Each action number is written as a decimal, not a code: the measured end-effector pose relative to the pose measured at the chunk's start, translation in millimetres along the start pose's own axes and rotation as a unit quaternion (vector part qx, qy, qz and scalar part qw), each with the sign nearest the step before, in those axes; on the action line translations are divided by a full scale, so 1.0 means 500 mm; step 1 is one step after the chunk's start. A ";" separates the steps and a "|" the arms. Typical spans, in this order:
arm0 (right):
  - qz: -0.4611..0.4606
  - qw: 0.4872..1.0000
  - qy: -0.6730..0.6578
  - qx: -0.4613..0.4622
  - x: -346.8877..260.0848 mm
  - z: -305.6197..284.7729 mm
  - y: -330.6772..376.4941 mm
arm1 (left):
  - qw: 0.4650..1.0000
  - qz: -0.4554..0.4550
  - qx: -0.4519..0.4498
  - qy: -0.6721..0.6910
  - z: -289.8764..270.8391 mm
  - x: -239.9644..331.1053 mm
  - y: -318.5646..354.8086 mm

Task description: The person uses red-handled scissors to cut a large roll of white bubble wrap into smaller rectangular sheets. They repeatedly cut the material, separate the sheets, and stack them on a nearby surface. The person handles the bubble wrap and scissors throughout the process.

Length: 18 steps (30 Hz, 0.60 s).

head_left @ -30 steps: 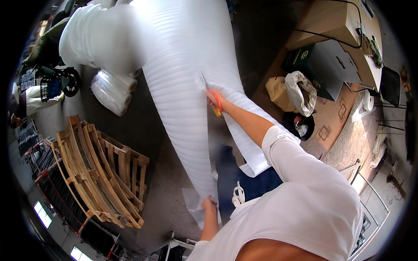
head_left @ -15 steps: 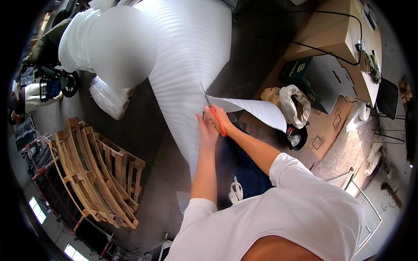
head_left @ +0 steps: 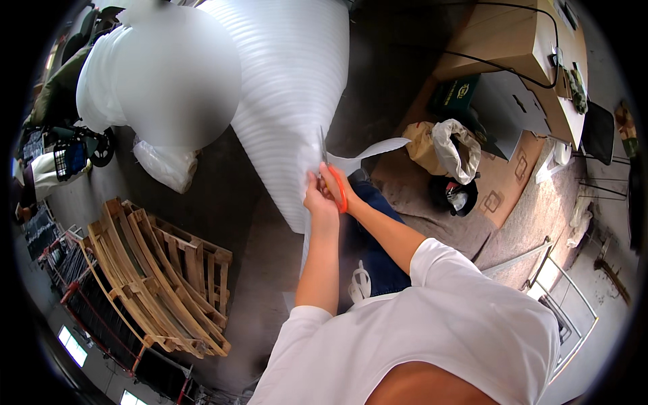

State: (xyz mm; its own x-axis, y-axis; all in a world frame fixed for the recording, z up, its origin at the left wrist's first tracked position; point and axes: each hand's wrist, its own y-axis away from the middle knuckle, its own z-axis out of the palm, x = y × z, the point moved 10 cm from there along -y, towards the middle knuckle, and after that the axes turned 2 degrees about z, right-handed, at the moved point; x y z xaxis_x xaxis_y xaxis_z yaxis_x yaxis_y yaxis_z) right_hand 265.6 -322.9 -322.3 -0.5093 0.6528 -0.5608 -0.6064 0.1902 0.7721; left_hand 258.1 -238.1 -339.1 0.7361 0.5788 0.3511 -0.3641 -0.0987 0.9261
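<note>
A long sheet of white ribbed foam (head_left: 290, 74) stretches from the far side toward me and narrows at my hands. My right hand (head_left: 335, 183) is closed around the orange handles of a pair of scissors (head_left: 340, 192). The blades point away from me and lie against the foam. Close beside it, my left hand (head_left: 321, 197) is closed with curled fingers on the near edge of the foam sheet. A cut flap (head_left: 385, 146) of the foam sticks out to the right of the blades, seen nearly edge-on. The exact pinch of the left fingers is partly hidden.
A big white roll (head_left: 101, 77) with a blurred end stands far left, with a plastic-wrapped roll (head_left: 165, 165) nearer. Wooden pallets (head_left: 155, 277) stand at left. To the right are a cardboard box (head_left: 486, 40), a dark green box (head_left: 457, 94), a white sack (head_left: 455, 148) and a metal frame (head_left: 574, 331).
The foam flap at right has swung up and narrowed from a broad sheet to a thin edge. My left fingers have curled in, and the scissors have turned more upright.
</note>
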 end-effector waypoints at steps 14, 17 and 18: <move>-0.088 0.996 -0.014 0.013 -0.074 0.085 -0.027 | 0.998 0.033 -0.051 -0.014 0.057 0.129 0.065; -0.072 0.996 -0.046 0.024 -0.075 0.102 -0.046 | 0.998 0.055 -0.022 -0.038 0.054 0.162 0.089; -0.067 0.996 -0.048 0.019 -0.081 0.109 -0.049 | 0.996 0.068 0.005 -0.050 0.048 0.175 0.097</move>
State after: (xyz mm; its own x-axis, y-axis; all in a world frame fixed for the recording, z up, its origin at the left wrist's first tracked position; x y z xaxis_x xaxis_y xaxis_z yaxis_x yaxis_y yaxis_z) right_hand 334.4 -314.1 -302.2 -0.3645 0.6860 -0.6297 -0.6401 0.3065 0.7045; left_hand 318.5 -212.0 -260.3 0.7331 0.4766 0.4852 -0.4594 -0.1790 0.8700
